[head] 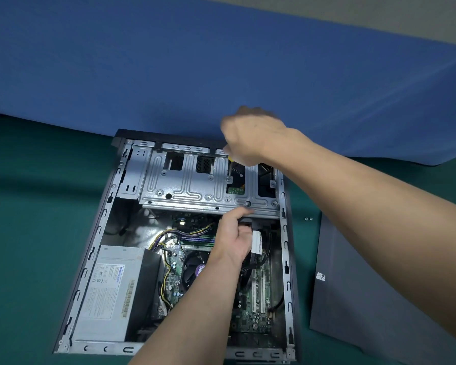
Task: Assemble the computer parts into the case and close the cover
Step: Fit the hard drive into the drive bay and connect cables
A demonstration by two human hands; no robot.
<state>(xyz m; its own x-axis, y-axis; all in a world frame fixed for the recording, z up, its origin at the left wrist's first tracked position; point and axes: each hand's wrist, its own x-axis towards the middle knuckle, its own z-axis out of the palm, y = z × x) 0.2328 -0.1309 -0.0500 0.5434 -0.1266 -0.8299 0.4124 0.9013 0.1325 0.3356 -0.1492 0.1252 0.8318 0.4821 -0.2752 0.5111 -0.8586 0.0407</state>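
Your right hand [250,138] grips a screwdriver [229,167], its tip on the drive cage [184,180] inside the open case [98,230]. Your left hand [234,233] seems to pinch the cage's edge. The cover [366,285] lies beside 2 screws [308,218].

In the right grip [250,138] a screwdriver [229,168] stands on the drive cage [190,185]; the power supply [111,293] lies left of the left grip [232,235], the cover [353,312] to its right.

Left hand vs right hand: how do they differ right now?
The right hand is raised over the drive cage, gripping a screwdriver tip-down on a screw. The left hand sits lower, inside the case, pinching the cage's near edge, with no tool. Both work at the cage.
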